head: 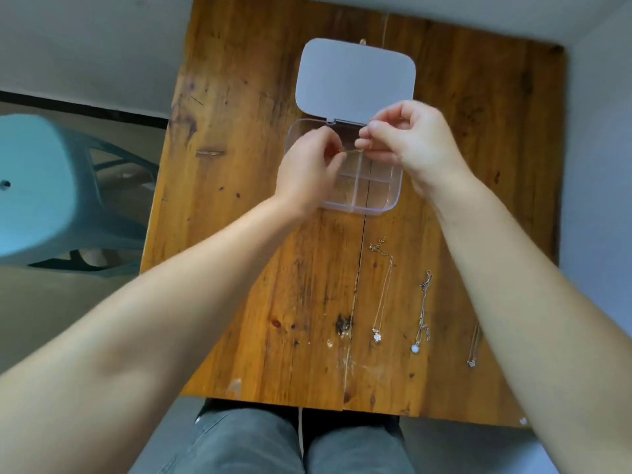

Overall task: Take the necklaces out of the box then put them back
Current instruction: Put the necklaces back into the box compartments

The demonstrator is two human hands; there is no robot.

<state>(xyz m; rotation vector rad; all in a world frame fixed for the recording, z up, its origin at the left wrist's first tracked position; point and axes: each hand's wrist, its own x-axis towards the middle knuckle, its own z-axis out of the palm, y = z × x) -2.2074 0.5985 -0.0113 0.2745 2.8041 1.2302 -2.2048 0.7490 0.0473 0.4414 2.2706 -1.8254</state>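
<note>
A clear plastic box with several compartments stands open on the wooden table, its frosted lid folded back behind it. My left hand and my right hand are both over the box, pinching a thin gold necklace stretched between their fingertips. Three more necklaces lie stretched out on the table near me: a gold one with a pale pendant, a silver one with a round white pendant, and a third partly hidden by my right forearm.
The wooden table has a seam down its middle. A pale blue plastic stool stands on the floor to the left. My knees in grey trousers show below the table's near edge.
</note>
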